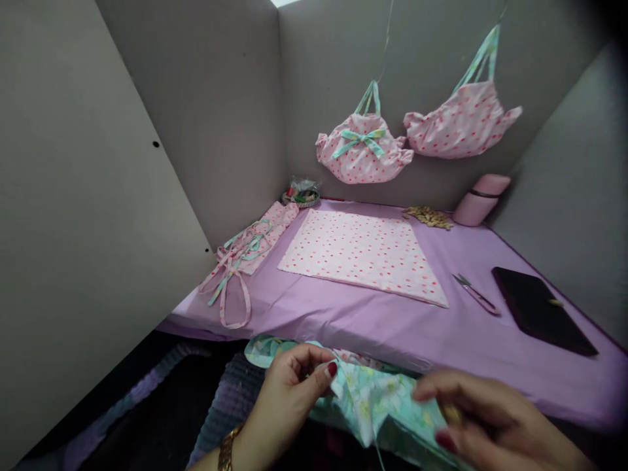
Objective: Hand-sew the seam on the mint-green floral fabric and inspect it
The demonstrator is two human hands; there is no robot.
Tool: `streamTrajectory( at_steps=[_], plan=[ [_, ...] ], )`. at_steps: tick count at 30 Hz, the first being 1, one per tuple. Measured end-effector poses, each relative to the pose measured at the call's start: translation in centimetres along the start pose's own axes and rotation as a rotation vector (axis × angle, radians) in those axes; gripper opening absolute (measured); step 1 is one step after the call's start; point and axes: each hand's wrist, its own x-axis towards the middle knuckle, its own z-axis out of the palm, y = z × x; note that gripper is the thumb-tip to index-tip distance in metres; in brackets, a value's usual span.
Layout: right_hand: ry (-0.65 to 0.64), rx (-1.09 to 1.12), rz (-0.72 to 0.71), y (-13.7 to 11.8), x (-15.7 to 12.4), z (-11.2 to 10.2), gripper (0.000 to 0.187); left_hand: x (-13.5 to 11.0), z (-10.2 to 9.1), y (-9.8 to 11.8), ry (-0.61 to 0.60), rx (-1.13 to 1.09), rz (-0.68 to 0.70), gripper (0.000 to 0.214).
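Note:
My left hand [301,379] pinches the edge of a mint-green floral cloth [367,396] between thumb and forefinger, just in front of the table's near edge. From the cloth a thin pale thread [377,448] hangs down. At the cloth's right side is my right hand [481,418], smeared by motion, with its fingers bent. A gold-coloured spot shows among those fingers, but I cannot make out what it is or whether they hold anything. Some pink dotted fabric [360,358] shows behind the green cloth.
On the purple tablecloth [343,314] lie pink dotted fabric [363,252], straps [235,294], thread snips [475,294], a dark tablet-like slab [542,311] and a peanut-like pile [428,217]. A pink bottle [481,199] and small basket [301,196] stand behind. Two dotted pouches [366,160] hang above.

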Motion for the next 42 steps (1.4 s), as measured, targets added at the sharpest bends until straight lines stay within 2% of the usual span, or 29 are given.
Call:
streamTrajectory(
  at_steps=[4, 7, 9, 16, 21, 23, 27, 29, 34, 38, 40, 42],
  plan=[
    [-0.141, 0.141, 0.158, -0.2, 1.7, 4.7, 0.027, -0.3, 0.1, 0.0, -0.048, 0.015, 0.0, 0.028],
    [-0.191, 0.083, 0.088, 0.1, 2.0, 7.5, 0.027, -0.4, 0.0, 0.1, -0.085, 0.094, 0.066, 0.026],
    [-0.235, 0.004, 0.041, 0.3, 1.9, 8.4, 0.023, -0.5, -0.1, 0.2, -0.08, 0.165, 0.101, 0.025],
    [-0.212, -0.072, 0.014, 0.5, 1.7, 8.1, 0.025, -0.7, -0.5, 0.7, -0.142, 0.375, 0.119, 0.015],
    [-0.25, -0.133, -0.022, 0.5, 1.8, 8.2, 0.025, -0.8, -0.5, 0.8, -0.198, 0.221, 0.046, 0.023],
    [-0.247, -0.084, -0.006, 0.7, 1.7, 8.3, 0.024, -0.8, -0.5, 0.8, -0.211, 0.169, 0.006, 0.026],
    [0.005, 0.049, 0.025, 0.9, 1.3, 7.8, 0.023, -0.7, -0.4, 0.5, -0.201, 0.057, -0.073, 0.029],
    [0.056, 0.031, 0.012, 0.5, 1.0, 7.2, 0.023, -0.5, -0.4, 0.4, -0.175, 0.032, -0.076, 0.029],
    [-0.077, -0.093, -0.13, -1.1, 0.6, 6.5, 0.021, -0.3, -0.2, 0.4, -0.134, 0.013, -0.045, 0.028],
    [-0.28, 0.148, 0.077, -1.1, 0.9, 7.6, 0.027, -0.3, 0.0, 0.5, -0.113, -0.014, -0.046, 0.028],
    [-0.268, 0.276, 0.132, -0.6, 1.2, 8.4, 0.028, -0.3, 0.1, 0.6, -0.125, -0.007, -0.032, 0.029],
    [-0.173, 0.339, 0.127, -0.1, 1.5, 8.9, 0.027, -0.4, 0.2, 0.6, -0.15, 0.004, -0.026, 0.03]
  ],
)
